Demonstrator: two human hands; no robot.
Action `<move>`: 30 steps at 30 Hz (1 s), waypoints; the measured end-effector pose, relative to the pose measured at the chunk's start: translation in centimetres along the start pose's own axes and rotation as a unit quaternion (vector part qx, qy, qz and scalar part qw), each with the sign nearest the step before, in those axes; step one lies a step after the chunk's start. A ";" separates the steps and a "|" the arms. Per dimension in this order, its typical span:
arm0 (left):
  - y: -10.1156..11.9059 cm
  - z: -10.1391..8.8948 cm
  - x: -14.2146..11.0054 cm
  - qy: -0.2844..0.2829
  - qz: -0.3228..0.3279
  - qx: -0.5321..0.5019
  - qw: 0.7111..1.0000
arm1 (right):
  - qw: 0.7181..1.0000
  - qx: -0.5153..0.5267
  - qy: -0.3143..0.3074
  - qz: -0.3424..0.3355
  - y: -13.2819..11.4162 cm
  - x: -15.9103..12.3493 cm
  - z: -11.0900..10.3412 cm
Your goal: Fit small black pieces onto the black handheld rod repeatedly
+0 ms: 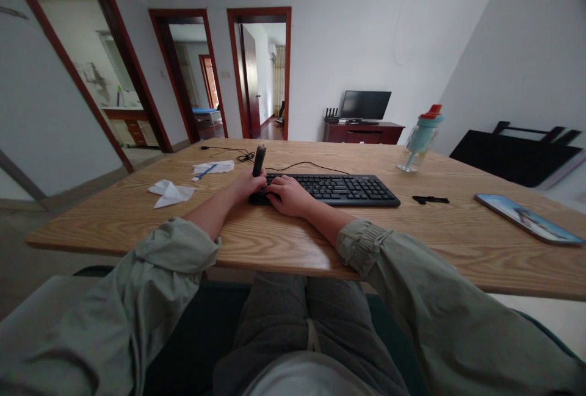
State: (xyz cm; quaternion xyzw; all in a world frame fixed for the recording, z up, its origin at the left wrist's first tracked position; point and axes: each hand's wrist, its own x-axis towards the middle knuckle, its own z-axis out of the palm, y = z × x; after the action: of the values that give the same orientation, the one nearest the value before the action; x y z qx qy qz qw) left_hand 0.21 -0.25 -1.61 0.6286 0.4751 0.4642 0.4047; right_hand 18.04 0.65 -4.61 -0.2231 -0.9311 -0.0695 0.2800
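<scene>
My left hand (pixel 248 185) is closed around a thick black stick-shaped tool (pixel 259 160), which stands nearly upright with its top end above the fist. Its lower end is hidden by my fingers, so its kind does not show. Under both hands is a black keyboard (pixel 352 190), lying lengthwise across the table. My right hand (pixel 292 197) rests on the keyboard's left part, just beside the left hand, with its fingers laid over the keys and the thumb apart near the front edge.
On the wooden table (pixel 284 249), a crumpled white tissue (pixel 171 193) and a blue stick (pixel 206 171) on another tissue (pixel 222 166) lie left. A cable (pixel 246 156) is behind. Rightward are a water bottle (pixel 417 143), small black item (pixel 430 199) and phone-like slab (pixel 531 218).
</scene>
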 end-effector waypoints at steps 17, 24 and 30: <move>1.3 -0.8 -0.3 -0.015 0.008 -0.102 0.995 | 0.998 -0.046 0.030 0.017 0.0 0.0 -1.3; 0.7 -1.3 0.2 0.016 0.024 -0.076 0.997 | 0.998 -0.034 0.013 0.047 0.5 -0.4 -1.9; 0.1 -1.8 0.8 0.053 0.032 0.012 0.998 | 0.993 -0.039 0.032 0.107 2.2 -1.0 -3.6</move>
State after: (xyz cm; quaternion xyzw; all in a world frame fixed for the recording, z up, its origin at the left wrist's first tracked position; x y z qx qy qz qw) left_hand -1.45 0.66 -0.91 0.6230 0.4809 0.5036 0.3564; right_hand 21.51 1.35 -2.17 -0.3298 -0.8892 -0.0822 0.3063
